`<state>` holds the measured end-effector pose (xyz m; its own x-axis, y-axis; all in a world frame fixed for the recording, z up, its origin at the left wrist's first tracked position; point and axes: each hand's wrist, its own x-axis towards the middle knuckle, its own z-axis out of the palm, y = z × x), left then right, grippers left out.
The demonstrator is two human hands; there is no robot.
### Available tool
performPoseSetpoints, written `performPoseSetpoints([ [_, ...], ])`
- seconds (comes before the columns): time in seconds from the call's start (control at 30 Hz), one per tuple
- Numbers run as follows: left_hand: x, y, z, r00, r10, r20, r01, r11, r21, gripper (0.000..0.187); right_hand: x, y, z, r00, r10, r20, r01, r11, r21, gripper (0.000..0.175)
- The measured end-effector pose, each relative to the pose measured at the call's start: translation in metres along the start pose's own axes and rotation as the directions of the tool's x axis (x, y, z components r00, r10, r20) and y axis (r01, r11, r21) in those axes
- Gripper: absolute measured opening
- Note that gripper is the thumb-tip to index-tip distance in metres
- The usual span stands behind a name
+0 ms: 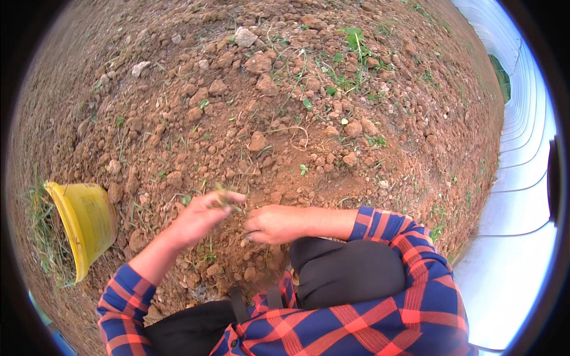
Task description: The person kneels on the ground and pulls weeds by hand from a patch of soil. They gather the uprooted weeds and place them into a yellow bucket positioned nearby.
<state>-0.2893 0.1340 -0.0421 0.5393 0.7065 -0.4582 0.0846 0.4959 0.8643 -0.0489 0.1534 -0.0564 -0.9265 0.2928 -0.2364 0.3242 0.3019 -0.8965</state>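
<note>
Reddish-brown cloddy soil (249, 155) lies before me, with scattered grass blades and small green weeds (356, 42). My left hand (200, 216), slightly blurred, is raised over the soil with a small tuft of grass (221, 198) between thumb and fingers. Close to its right, my right hand (274, 224) is low at the soil, knuckles up and fingers bent; whether it grips anything is hidden. A yellow plastic bucket (91, 222) lies tipped on its side at the left, and its mouth faces a heap of cut grass (44, 231).
A white plastic-covered greenhouse wall (516, 200) curves along the right edge. Larger clods and a pale stone (245, 37) lie farther off. My knees, in dark trousers, are bent close below my hands. Something blue (64, 342) shows at the lower left edge.
</note>
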Motion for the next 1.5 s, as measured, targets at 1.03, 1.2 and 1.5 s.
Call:
performPoseSetpoints([
  [1.03, 0.111, 0.000, -0.056, 0.905, -0.308, -0.295, 0.058, 0.774, -0.630, 0.024, -0.007, 0.143, -0.251, 0.603, 0.333, -0.725, -0.405, 0.911, 0.081, 0.032],
  [1.2, 0.114, -0.022, -0.100, 0.740, 0.160, -0.654, 0.273, 0.816, 0.509, 0.028, 0.033, 0.212, -0.316, 0.124, 0.529, -0.839, -0.698, 0.648, 0.306, 0.082],
  [1.5, 0.136, -0.029, -0.126, 0.638, 0.001, -0.770, 0.616, 0.599, 0.511, 0.039, 0.089, 0.216, -0.285, 0.644, 0.480, -0.595, -0.575, 0.818, 0.038, 0.049],
])
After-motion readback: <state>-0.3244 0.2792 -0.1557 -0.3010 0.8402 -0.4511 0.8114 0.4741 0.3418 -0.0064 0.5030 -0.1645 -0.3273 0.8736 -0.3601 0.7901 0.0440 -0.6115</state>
